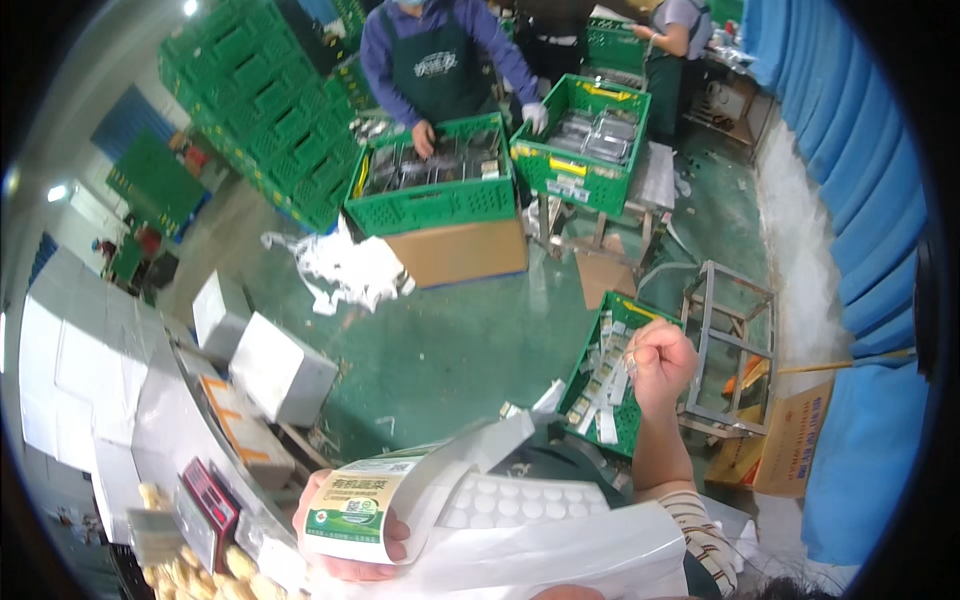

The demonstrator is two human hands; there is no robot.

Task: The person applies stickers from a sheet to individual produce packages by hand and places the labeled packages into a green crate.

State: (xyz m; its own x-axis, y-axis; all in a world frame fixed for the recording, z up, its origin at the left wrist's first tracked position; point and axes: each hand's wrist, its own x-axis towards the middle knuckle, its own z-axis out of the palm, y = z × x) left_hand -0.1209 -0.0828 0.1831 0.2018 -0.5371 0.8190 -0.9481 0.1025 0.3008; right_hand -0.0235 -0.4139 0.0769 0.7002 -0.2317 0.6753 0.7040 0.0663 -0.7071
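Observation:
My left hand is wrapped around a band of printed labels with green and tan artwork and writing. From the labels, pale backing paper curls up and to the right. Beside it lies a sheet of round white stickers, with wide glossy white sheeting below. My right hand is raised with its fingers curled together. Something small and pale shows at its fingertips, but I cannot tell whether it is held. Behind that hand, a green crate on the floor contains several label strips.
Two people work at green crates holding clear plastic trays. Crumpled white paper, foam boxes and a metal frame stand around the floor. A red-edged scale and pale produce are at lower left.

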